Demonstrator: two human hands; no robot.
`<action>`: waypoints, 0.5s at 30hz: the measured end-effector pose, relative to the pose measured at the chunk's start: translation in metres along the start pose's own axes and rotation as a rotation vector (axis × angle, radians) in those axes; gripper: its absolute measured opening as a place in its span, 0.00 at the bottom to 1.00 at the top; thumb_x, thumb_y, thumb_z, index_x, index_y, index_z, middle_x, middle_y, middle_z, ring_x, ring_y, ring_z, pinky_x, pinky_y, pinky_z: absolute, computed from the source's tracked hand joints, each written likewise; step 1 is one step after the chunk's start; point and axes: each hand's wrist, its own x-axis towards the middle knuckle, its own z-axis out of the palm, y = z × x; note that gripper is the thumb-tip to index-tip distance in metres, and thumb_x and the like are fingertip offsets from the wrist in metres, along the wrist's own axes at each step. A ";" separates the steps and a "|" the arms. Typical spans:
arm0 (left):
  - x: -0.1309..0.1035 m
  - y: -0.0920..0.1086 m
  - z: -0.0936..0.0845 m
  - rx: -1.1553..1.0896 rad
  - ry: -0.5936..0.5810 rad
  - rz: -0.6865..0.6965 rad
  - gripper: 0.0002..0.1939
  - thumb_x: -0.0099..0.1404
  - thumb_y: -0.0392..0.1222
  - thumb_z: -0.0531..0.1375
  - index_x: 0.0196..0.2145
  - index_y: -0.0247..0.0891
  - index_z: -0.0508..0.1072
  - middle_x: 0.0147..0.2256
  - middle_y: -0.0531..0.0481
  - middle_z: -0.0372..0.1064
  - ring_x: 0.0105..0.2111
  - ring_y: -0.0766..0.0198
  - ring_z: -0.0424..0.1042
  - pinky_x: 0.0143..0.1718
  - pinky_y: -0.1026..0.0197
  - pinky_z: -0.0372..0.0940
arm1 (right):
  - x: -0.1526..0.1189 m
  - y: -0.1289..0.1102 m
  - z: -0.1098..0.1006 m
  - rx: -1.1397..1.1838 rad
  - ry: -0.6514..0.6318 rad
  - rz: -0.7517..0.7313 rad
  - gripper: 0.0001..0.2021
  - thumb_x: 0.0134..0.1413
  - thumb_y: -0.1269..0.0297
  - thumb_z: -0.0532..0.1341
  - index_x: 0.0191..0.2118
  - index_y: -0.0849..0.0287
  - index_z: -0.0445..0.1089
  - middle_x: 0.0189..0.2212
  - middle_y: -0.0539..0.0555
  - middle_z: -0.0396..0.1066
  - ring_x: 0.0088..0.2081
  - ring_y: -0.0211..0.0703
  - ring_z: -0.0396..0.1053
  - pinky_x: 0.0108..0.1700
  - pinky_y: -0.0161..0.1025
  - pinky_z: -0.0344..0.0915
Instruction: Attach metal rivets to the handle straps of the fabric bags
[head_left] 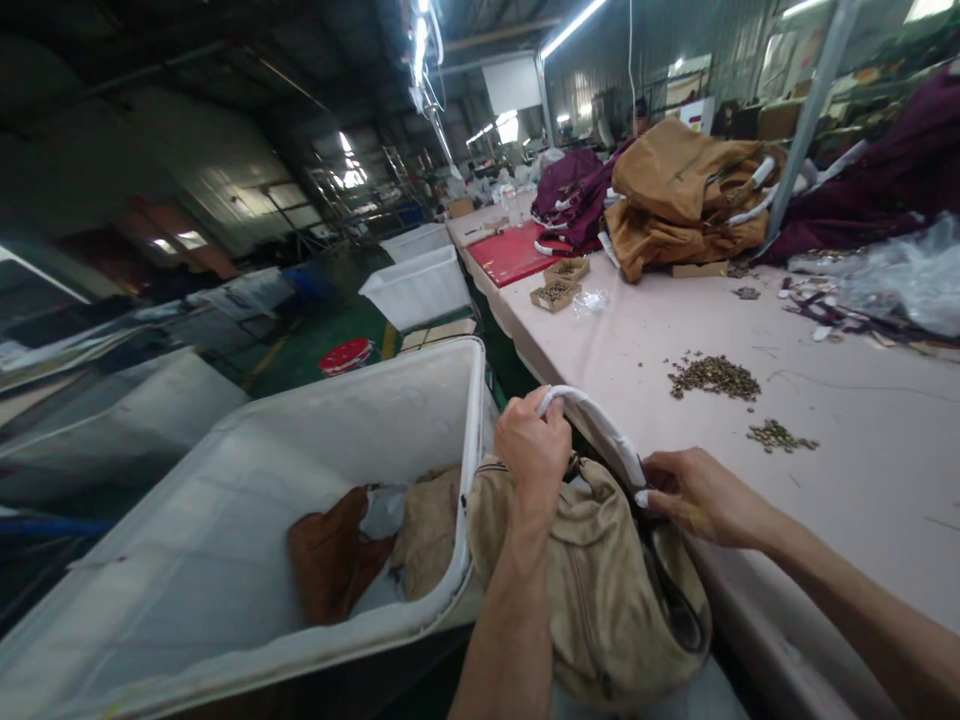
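Note:
A khaki bag (600, 590) with a zipper hangs between the white bin and the table edge. Its handle (600, 425), wrapped in white, arches above it. My left hand (534, 440) is closed around the upper left part of the handle. Lower on the right, my right hand (686, 490) pinches the handle near its base, beside the bag's dark opening.
The large white bin (322, 410) at left holds a brown piece (337, 550) and khaki fabric (431, 530). On the pink table (862, 500) lie small metal pieces (714, 377), open boxes (556, 294), tan bags (690, 190) and purple bags (570, 195). A metal post (814, 120) rises behind.

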 end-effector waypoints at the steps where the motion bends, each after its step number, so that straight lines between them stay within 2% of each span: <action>1: 0.000 -0.003 -0.001 0.039 -0.009 -0.016 0.13 0.69 0.47 0.60 0.46 0.46 0.82 0.38 0.42 0.77 0.39 0.51 0.74 0.38 0.56 0.61 | 0.004 -0.001 0.009 0.002 0.005 -0.004 0.06 0.60 0.64 0.59 0.35 0.57 0.73 0.29 0.55 0.76 0.30 0.45 0.72 0.34 0.37 0.61; 3: -0.003 -0.004 -0.005 0.126 -0.032 0.017 0.12 0.69 0.43 0.58 0.45 0.43 0.81 0.43 0.40 0.76 0.45 0.47 0.74 0.45 0.51 0.63 | 0.008 -0.001 0.022 -0.010 0.020 -0.015 0.07 0.60 0.67 0.56 0.34 0.58 0.72 0.28 0.54 0.75 0.29 0.44 0.70 0.34 0.37 0.60; 4: -0.005 -0.002 -0.009 0.158 -0.046 0.077 0.13 0.67 0.41 0.59 0.47 0.40 0.79 0.49 0.38 0.75 0.51 0.45 0.72 0.50 0.48 0.63 | 0.010 0.000 0.026 -0.013 0.024 -0.025 0.08 0.60 0.68 0.56 0.35 0.58 0.73 0.28 0.54 0.74 0.29 0.43 0.69 0.34 0.37 0.60; 6: -0.011 0.005 -0.015 0.159 -0.107 0.293 0.23 0.60 0.35 0.61 0.54 0.36 0.75 0.61 0.36 0.66 0.64 0.41 0.60 0.63 0.40 0.54 | 0.010 0.002 0.029 -0.001 0.030 -0.059 0.08 0.60 0.67 0.56 0.36 0.58 0.72 0.29 0.55 0.74 0.30 0.44 0.69 0.35 0.37 0.60; 8: -0.019 0.015 -0.018 0.070 -0.243 0.574 0.35 0.53 0.33 0.62 0.60 0.35 0.69 0.67 0.37 0.58 0.70 0.40 0.48 0.70 0.37 0.41 | 0.010 0.003 0.027 0.025 0.056 -0.102 0.08 0.62 0.65 0.55 0.36 0.57 0.72 0.31 0.56 0.73 0.31 0.46 0.68 0.36 0.38 0.61; 9: -0.023 0.019 -0.017 0.009 -0.338 0.707 0.36 0.52 0.33 0.62 0.61 0.36 0.68 0.67 0.38 0.59 0.71 0.41 0.47 0.71 0.37 0.38 | 0.010 0.004 0.025 0.047 0.075 -0.126 0.09 0.62 0.64 0.55 0.36 0.57 0.71 0.32 0.56 0.73 0.32 0.47 0.68 0.36 0.39 0.62; 11: -0.029 0.023 -0.010 -0.083 -0.533 0.886 0.31 0.53 0.34 0.62 0.57 0.36 0.71 0.59 0.38 0.68 0.66 0.43 0.57 0.71 0.39 0.40 | 0.010 0.006 0.020 0.105 0.092 -0.180 0.09 0.64 0.62 0.54 0.36 0.57 0.70 0.34 0.57 0.74 0.35 0.48 0.69 0.38 0.40 0.63; 13: -0.031 0.020 0.002 -0.117 -0.688 0.920 0.20 0.57 0.34 0.61 0.48 0.35 0.76 0.47 0.38 0.76 0.55 0.45 0.70 0.67 0.43 0.51 | 0.009 0.009 0.015 0.150 0.079 -0.213 0.10 0.65 0.62 0.54 0.36 0.57 0.70 0.35 0.57 0.75 0.34 0.48 0.69 0.38 0.40 0.63; 15: -0.031 0.012 0.015 -0.139 -0.782 0.858 0.13 0.60 0.35 0.60 0.42 0.35 0.78 0.38 0.39 0.78 0.46 0.48 0.75 0.58 0.47 0.60 | 0.009 0.014 0.009 0.167 0.035 -0.204 0.10 0.65 0.62 0.54 0.37 0.58 0.72 0.32 0.54 0.74 0.32 0.45 0.67 0.35 0.39 0.61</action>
